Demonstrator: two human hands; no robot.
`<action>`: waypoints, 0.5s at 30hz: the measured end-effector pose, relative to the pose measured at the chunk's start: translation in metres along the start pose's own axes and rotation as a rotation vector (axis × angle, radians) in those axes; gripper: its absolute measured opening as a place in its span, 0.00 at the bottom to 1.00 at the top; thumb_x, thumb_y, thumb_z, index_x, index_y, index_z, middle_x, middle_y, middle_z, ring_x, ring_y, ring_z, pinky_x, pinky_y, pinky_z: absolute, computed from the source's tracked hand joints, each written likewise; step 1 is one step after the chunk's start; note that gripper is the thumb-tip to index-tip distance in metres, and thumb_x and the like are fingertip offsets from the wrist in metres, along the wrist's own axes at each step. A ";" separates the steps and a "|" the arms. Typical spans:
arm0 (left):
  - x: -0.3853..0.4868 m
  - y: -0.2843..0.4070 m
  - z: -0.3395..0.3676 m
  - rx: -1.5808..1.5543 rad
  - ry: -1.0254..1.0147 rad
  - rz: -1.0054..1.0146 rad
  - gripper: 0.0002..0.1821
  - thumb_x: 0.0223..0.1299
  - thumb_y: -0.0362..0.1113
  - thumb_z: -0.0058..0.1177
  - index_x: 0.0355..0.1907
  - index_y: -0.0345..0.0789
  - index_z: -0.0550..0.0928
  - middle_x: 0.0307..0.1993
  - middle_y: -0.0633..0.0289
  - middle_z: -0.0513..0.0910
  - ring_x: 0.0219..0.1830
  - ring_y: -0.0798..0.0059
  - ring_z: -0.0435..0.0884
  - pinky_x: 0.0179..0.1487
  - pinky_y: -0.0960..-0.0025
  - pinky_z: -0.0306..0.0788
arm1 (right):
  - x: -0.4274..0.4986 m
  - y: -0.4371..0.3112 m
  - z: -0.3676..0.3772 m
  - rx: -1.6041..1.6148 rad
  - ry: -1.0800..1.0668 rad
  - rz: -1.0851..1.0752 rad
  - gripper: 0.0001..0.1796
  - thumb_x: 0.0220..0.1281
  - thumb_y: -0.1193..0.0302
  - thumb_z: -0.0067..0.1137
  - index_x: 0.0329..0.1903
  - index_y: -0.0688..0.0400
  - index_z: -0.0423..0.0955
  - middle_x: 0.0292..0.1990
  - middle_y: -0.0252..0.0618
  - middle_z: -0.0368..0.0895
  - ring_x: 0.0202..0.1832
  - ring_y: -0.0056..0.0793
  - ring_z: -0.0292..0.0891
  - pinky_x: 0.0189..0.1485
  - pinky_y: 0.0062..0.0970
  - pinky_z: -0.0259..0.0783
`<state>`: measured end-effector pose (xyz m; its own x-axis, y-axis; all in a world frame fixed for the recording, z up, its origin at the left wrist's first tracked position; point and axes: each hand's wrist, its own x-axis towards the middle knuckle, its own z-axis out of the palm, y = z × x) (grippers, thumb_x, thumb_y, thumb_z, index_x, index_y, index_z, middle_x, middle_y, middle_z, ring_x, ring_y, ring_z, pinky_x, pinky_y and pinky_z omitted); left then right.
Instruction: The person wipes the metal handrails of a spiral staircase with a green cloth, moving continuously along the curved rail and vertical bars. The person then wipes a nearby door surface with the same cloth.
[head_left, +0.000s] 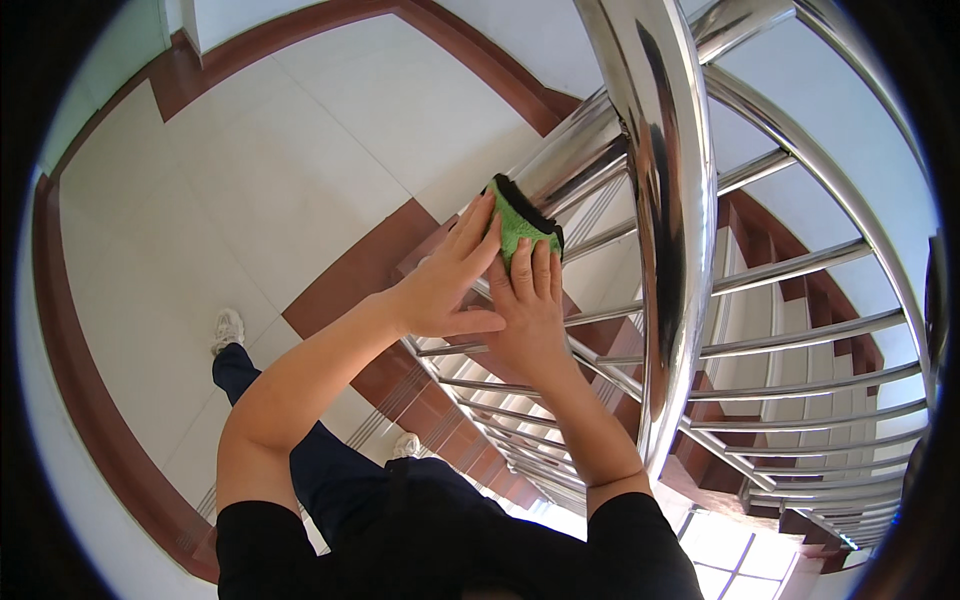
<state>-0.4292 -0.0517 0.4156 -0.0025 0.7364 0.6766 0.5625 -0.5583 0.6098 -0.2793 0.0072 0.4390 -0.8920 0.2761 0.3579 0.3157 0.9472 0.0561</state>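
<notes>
A green cloth with a black edge (517, 221) lies wrapped over a polished metal handrail (581, 154) of a staircase railing. My left hand (457, 277) presses its fingers on the cloth's left side, thumb stretched out to the right. On the near side, the fingers of my right hand (529, 315) lie spread on the cloth. Both hands hold it against the rail between them. The stretch of rail beneath the cloth is hidden.
A thick shiny metal rail (667, 225) rises close on the right, with metal bars (795, 270) beyond it. Stairs (795, 360) show behind the bars. Pale floor tiles (225, 202) with reddish-brown borders (360, 259) spread to the left. Steps (442, 420) descend below my arms.
</notes>
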 end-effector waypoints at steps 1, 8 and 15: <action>0.002 0.001 0.000 -0.015 0.020 0.028 0.54 0.48 0.57 0.56 0.64 0.20 0.47 0.65 0.33 0.41 0.68 0.38 0.39 0.68 0.51 0.42 | 0.001 0.003 -0.004 0.009 0.043 -0.007 0.34 0.49 0.66 0.56 0.61 0.62 0.60 0.63 0.56 0.49 0.61 0.71 0.47 0.60 0.58 0.50; 0.026 -0.010 0.003 -0.072 0.163 0.132 0.53 0.50 0.60 0.52 0.65 0.23 0.48 0.66 0.38 0.43 0.68 0.42 0.43 0.68 0.53 0.43 | 0.028 0.011 0.012 0.015 0.293 -0.017 0.32 0.51 0.64 0.57 0.61 0.53 0.61 0.67 0.48 0.35 0.62 0.72 0.44 0.58 0.61 0.51; -0.035 -0.050 0.042 -0.082 0.256 -0.012 0.50 0.53 0.64 0.46 0.65 0.25 0.51 0.66 0.38 0.44 0.68 0.40 0.43 0.67 0.50 0.44 | -0.006 0.002 0.013 -0.245 -0.083 -0.051 0.29 0.50 0.65 0.54 0.59 0.57 0.66 0.65 0.50 0.47 0.62 0.70 0.44 0.60 0.59 0.48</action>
<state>-0.4224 -0.0334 0.3437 -0.2236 0.6279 0.7455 0.4923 -0.5873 0.6424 -0.2777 0.0096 0.4250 -0.9292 0.2506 0.2718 0.3292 0.8953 0.3001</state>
